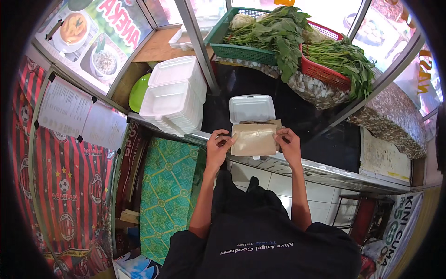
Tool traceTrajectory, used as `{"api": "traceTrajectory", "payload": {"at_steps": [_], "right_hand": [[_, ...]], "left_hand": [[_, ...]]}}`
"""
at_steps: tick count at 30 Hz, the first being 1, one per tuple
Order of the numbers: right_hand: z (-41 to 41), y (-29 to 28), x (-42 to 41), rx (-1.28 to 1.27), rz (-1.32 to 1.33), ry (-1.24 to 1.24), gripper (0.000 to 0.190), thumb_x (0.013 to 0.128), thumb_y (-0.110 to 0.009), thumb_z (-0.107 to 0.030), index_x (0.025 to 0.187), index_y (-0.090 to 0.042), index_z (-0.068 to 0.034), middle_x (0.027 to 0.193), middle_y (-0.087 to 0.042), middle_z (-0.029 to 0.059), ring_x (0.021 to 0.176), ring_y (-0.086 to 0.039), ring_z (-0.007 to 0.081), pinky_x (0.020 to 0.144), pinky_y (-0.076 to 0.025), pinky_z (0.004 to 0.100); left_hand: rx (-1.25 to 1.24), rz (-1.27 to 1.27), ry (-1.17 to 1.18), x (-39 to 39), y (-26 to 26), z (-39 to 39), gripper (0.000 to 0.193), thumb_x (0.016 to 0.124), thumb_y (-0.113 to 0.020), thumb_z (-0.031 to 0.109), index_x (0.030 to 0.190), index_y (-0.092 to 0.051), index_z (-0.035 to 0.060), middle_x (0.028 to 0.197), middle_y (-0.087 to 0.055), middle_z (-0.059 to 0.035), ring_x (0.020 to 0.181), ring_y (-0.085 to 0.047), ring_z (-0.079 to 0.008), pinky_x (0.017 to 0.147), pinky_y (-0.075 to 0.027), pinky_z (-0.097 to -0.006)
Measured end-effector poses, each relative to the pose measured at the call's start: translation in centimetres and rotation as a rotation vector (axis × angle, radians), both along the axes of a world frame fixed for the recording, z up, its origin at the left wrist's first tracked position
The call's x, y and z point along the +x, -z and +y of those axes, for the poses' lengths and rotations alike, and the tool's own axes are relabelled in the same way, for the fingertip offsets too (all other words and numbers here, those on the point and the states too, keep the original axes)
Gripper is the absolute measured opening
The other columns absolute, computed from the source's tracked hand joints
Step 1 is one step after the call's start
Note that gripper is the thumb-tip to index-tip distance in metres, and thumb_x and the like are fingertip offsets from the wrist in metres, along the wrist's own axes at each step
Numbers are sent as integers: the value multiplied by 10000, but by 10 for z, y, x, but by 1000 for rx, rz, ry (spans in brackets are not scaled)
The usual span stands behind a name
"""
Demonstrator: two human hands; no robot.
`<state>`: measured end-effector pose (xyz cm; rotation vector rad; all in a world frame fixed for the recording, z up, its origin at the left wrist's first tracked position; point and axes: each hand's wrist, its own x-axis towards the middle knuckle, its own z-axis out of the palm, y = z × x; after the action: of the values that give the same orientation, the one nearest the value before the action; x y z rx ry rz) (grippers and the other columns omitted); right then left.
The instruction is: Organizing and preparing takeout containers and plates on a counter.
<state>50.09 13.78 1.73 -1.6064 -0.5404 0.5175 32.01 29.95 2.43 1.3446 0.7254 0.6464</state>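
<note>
Between both hands is a sheet of brown food-wrapping paper (pixel 256 142) with a glossy upper face. My left hand (pixel 219 145) pinches its left edge between thumb and fingers. At the right edge, my right hand (pixel 287 141) grips the same sheet. Beneath it lies an opened white foam food box (pixel 252 108), its lid tipped back away from me. More brown paper (pixel 277 122) shows behind the held sheet, above the box's base. The paper hides most of the base, though its front tab sticks out below.
A tall stack of opened white foam boxes (pixel 170 101) stands at the left, beside a green round item (pixel 139 92). Leafy greens fill a green basket (pixel 244 52) and a red basket (pixel 325 75) at the back. Metal frame posts (pixel 198 45) rise from the black counter (pixel 240 78).
</note>
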Motion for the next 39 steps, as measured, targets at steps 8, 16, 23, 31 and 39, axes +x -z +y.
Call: {"api": "traceTrajectory", "payload": {"at_steps": [8, 16, 23, 31, 39], "right_hand": [[47, -47, -7, -29, -86, -39, 151, 785, -657, -113, 892, -625, -11, 773, -638, 17, 694, -546, 75, 616, -396, 231], [137, -89, -30, 42, -233, -153, 154, 796, -645, -134, 895, -651, -17, 789, -651, 31, 702, -557, 84, 647, -428, 245], [215, -105, -67, -1, -293, -288, 150, 795, -649, -123, 897, -673, -16, 751, -648, 34, 670, -552, 84, 599, -429, 242], [269, -100, -92, -73, -410, -307, 149, 789, -650, -99, 906, -669, -9, 779, -654, 83, 668, -584, 134, 615, -455, 264], [288, -107, -106, -316, -597, -332, 123, 746, -637, -95, 850, -679, -44, 766, -643, 65, 798, -524, 236, 717, -456, 342]], "left_hand": [[234, 37, -9, -4, -48, 47, 221, 793, -673, 61, 975, -552, 32, 774, -592, 8, 697, -526, -46, 598, -396, -185], [333, 55, -26, -47, -104, 126, 169, 794, -670, 65, 929, -573, 31, 763, -567, 34, 602, -428, -7, 521, -331, -171], [478, 191, -102, -95, -120, 200, 125, 774, -653, 62, 889, -625, 24, 727, -612, 7, 537, -399, -34, 492, -326, -200], [537, 285, -68, -118, -114, 249, 156, 749, -704, 126, 846, -638, 22, 724, -600, 17, 546, -402, -47, 522, -328, -226], [801, 403, 115, -118, -103, 284, 147, 738, -676, 105, 855, -653, 20, 748, -638, -72, 636, -515, -203, 610, -419, -323]]}}
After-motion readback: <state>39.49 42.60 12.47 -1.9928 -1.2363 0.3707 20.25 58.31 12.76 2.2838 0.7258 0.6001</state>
